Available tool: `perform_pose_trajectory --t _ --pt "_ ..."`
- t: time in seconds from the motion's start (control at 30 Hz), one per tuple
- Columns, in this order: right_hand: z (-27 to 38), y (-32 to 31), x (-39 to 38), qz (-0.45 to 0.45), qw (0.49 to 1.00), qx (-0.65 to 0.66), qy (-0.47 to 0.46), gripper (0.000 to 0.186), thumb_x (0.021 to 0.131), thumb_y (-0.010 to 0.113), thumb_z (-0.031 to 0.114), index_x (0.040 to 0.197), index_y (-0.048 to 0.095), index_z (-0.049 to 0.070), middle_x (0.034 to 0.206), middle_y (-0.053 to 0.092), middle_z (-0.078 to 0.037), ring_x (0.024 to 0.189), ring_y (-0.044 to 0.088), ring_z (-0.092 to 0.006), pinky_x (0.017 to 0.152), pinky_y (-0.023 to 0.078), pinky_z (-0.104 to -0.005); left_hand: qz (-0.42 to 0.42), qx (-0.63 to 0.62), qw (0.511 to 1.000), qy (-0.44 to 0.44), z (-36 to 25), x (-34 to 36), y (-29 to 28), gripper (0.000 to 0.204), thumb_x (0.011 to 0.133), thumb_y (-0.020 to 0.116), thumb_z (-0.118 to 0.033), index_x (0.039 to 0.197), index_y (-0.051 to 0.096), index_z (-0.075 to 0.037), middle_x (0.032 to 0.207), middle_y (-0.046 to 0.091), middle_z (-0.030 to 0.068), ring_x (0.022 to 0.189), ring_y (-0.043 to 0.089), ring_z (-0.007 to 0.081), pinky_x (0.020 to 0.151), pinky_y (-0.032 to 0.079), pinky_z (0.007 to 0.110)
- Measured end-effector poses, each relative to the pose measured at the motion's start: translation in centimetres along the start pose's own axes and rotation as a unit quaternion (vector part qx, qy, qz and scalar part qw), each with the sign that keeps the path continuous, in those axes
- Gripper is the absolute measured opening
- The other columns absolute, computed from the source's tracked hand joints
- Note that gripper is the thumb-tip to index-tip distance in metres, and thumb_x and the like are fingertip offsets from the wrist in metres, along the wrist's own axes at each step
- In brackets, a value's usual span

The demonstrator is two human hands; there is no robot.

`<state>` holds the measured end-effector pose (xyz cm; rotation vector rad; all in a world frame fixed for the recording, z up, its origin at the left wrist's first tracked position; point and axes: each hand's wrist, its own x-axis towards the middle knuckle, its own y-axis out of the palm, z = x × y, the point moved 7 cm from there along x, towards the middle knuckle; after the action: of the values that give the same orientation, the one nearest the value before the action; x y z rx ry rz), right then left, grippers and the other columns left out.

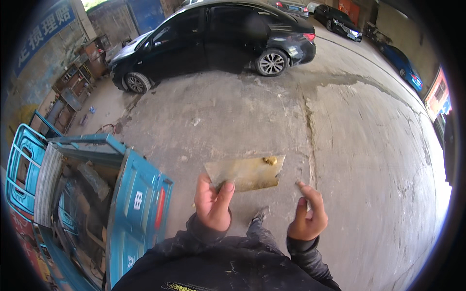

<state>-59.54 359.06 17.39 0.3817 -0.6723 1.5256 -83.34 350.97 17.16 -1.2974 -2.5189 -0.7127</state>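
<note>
My left hand (213, 206) grips the near left edge of a thin, flat, four-sided plate (240, 175), thumb on top. The plate is a dull yellowish beige and is held out in front of me above the floor. A small yellow-brown lump of paste (270, 160) sits near its far right corner. To the right of the plate and apart from it is my right hand (308, 218), its fingers closed in a pinch. Something thin and greyish may be at those fingertips, but it is too small to name.
At my left stands a blue cargo vehicle (133, 199) with an open bed holding loose items. A black car (208, 43) is parked ahead, side-on. Farther right are another dark car (337, 22) and a blue car (400, 65). Cluttered shelves (73, 82) line the left wall.
</note>
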Motion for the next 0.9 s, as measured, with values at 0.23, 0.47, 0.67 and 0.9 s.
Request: perform_pose_trajectory --t 0.23,0.47,0.67,0.9 --pt "-3.7 5.7 17.5 0.008 0.964 -0.115 -0.240 0.048 0.077 0.081 -0.007 0.120 0.079 0.011 0.121 0.077 -0.006 0.111 0.071 -0.0327 0.091 0.053 -0.0456 -0.038 0.008 0.996 0.079 4.8 13.2 7.6 0.047 0.105 0.066 -0.002 0.148 0.050 0.007 0.133 0.068 0.0146 0.119 0.064 0.0187 0.109 0.047 0.034" --pt "-13.5 11.5 31.3 0.053 0.960 -0.119 -0.246 0.039 0.077 0.082 -0.004 0.115 0.083 0.007 0.114 0.078 -0.010 0.108 0.071 -0.0350 0.092 0.055 -0.0451 -0.052 -0.041 0.995 0.072 13.7 26.5 12.8 0.051 0.101 0.071 -0.006 0.145 0.051 0.010 0.134 0.068 0.0183 0.120 0.066 0.0226 0.111 0.047 0.038" --pt "-24.8 18.4 43.7 0.118 0.952 -0.138 -0.247 0.039 0.079 0.076 -0.001 0.114 0.085 0.013 0.115 0.079 -0.004 0.107 0.070 -0.0259 0.090 0.051 -0.0403 -0.031 -0.059 0.997 0.041 25.6 42.2 15.5 0.046 0.103 0.072 -0.010 0.140 0.054 0.010 0.131 0.068 0.0186 0.117 0.065 0.0228 0.108 0.048 0.039" --pt "-44.4 17.5 56.5 -0.039 0.957 0.163 0.236 0.042 0.088 0.054 -0.011 0.121 0.079 -0.002 0.118 0.079 -0.015 0.108 0.074 -0.0246 0.101 0.055 -0.0368 0.018 0.036 0.997 0.067 37.9 64.4 19.3 0.041 0.110 0.065 -0.011 0.144 0.050 0.005 0.131 0.069 0.0171 0.113 0.071 0.0237 0.097 0.061 0.040"
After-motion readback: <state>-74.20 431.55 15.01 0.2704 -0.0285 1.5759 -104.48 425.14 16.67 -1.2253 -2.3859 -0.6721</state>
